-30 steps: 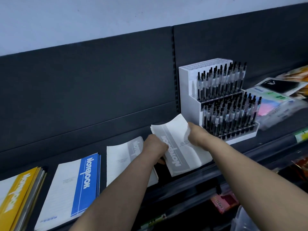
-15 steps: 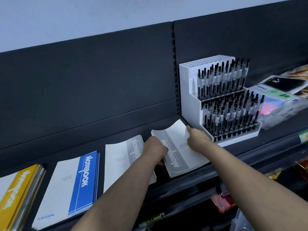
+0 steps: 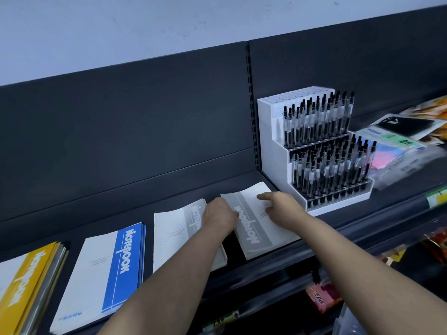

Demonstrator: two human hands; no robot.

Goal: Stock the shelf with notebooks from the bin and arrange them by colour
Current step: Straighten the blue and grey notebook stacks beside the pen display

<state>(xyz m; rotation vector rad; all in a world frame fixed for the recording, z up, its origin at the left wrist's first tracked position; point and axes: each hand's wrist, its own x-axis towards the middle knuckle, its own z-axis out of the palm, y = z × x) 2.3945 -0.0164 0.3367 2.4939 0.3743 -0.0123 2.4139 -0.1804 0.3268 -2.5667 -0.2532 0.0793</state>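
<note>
dark grey shop shelving is filling the view under a pale wall. nearest, on the lower level, a pink packet is lying with writing too blurred to read. on the shelf above, a yellow notebook stack, a blue notebook stack and a grey notebook stack are lying side by side from the left, each coloured band showing "notebook" in white. just right of them a second grey notebook is lying flat, its "notebook" lettering running the opposite way. the left hand is sitting at its left edge with fingers tucked out of sight, so i cannot tell whether it is gripping. the right hand is pressing on the cover with fingers stretched out. behind, a white pen stand is holding rows of black pens, and blurred packets are lying further right.
</note>
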